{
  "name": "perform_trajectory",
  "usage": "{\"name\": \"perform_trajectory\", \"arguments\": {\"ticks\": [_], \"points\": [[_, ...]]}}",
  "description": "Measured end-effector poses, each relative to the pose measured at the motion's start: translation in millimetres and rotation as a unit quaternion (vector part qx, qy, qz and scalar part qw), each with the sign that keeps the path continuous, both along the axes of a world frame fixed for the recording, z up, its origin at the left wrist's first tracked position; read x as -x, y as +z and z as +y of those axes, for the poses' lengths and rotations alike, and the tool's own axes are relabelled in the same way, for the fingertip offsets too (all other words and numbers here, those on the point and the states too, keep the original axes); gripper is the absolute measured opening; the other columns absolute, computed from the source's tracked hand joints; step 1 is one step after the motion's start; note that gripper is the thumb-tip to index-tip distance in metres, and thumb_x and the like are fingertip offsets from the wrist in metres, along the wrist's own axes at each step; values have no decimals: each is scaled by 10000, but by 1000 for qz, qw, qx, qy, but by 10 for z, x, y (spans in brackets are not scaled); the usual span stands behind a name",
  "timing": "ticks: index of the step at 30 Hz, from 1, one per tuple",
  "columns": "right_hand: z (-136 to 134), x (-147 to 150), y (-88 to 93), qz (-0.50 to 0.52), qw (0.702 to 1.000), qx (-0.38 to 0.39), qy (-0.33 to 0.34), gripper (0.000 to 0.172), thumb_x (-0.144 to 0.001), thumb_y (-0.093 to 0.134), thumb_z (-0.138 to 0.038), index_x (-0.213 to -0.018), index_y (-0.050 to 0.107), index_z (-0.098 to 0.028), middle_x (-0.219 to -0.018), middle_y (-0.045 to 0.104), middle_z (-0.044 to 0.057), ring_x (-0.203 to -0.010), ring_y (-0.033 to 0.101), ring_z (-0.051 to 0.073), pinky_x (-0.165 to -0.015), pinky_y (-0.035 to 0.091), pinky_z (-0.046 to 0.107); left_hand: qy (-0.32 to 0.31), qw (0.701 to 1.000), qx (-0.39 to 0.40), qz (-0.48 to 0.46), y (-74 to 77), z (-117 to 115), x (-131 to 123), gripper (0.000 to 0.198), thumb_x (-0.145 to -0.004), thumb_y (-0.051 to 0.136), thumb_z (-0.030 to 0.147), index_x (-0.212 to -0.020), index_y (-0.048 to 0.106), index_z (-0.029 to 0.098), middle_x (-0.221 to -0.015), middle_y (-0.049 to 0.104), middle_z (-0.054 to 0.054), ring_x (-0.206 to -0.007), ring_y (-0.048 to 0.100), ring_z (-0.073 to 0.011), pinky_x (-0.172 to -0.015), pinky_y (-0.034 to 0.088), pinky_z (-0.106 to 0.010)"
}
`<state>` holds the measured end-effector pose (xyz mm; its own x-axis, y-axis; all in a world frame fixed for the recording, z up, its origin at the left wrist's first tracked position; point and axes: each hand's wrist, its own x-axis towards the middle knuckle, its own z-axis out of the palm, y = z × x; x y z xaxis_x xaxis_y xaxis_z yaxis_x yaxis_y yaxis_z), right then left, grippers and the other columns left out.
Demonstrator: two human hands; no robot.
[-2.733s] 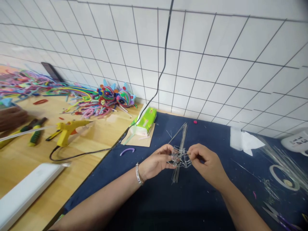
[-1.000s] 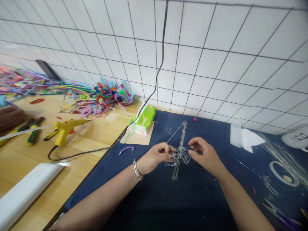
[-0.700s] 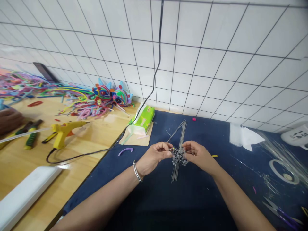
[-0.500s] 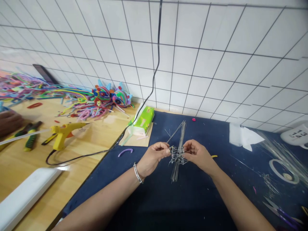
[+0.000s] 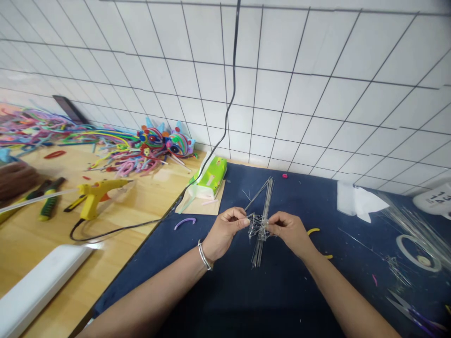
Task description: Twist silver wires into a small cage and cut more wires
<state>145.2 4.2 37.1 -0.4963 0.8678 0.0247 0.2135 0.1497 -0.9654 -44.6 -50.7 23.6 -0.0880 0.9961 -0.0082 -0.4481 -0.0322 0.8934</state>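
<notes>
A bundle of thin silver wires [image 5: 261, 220] stands over the dark blue cloth [image 5: 246, 291], its straight ends pointing toward the wall and toward me. Tangled wire is wound round its middle. My left hand [image 5: 225, 231], with a silver bangle on the wrist, pinches the tangle from the left. From the right, my right hand [image 5: 288, 230] pinches the same tangle with closed fingers. Both hands meet at the middle of the bundle.
A yellow glue gun [image 5: 92, 197] with a black cable lies on the wooden table to the left, beside green-handled pliers [image 5: 49, 199]. Coloured strips and two paper figures [image 5: 165, 141] lie by the tiled wall. A green pack [image 5: 209, 178], white paper [image 5: 355, 202], loose wires [image 5: 419, 230] and scissors [image 5: 412, 314] surround the cloth.
My right hand has drawn in against the wound wire and closed on it, after being held a little apart. A yellow scrap on the cloth right of it now shows.
</notes>
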Motion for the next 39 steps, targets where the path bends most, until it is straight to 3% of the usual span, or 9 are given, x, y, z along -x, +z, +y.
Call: {"name": "perform_trajectory", "arguments": {"ticks": [12, 17, 24, 31, 39], "points": [[-94, 154, -95, -11, 999, 7, -37, 163, -698, 622, -319, -684, 593, -159, -605, 571, -15, -573, 513, 113, -551, 400, 230, 11, 999, -15, 51, -76, -26, -127, 117, -645, 691, 161, -647, 578, 129, -847, 497, -11, -736, 482, -101, -688, 368, -245], [-16, 48, -13, -2, 999, -6, -33, 138, -703, 621, -304, -724, 592, -171, -624, 571, -19, -584, 517, 113, -568, 405, 236, 24, 998, -14, 51, 34, 27, 25, 105, -701, 643, 203, -669, 570, 135, -789, 507, -7, -676, 469, -92, -643, 362, -234], [92, -108, 167, 6, 999, -24, -20, 132, -719, 613, -312, -733, 591, -183, -668, 587, -2, -614, 532, 128, -600, 419, 264, 37, 992, -40, 113, 169, 84, 194, 129, -672, 668, 207, -650, 565, 133, -826, 527, -26, -718, 484, -111, -654, 371, -226], [94, -114, 159, -1, 998, -59, -18, 136, -716, 622, -311, -693, 600, -178, -678, 581, 2, -637, 516, 127, -602, 405, 257, 46, 988, -50, 137, 137, 85, 179, 99, -680, 659, 190, -666, 576, 136, -830, 524, -24, -712, 485, -108, -665, 369, -235], [-10, 19, 83, 2, 998, -62, -27, 122, -716, 620, -296, -709, 627, -174, -686, 599, 6, -652, 540, 139, -618, 414, 260, 35, 990, -41, 127, 25, 17, -11, 106, -648, 687, 179, -627, 594, 134, -861, 520, -28, -770, 493, -121, -729, 370, -251]]}}
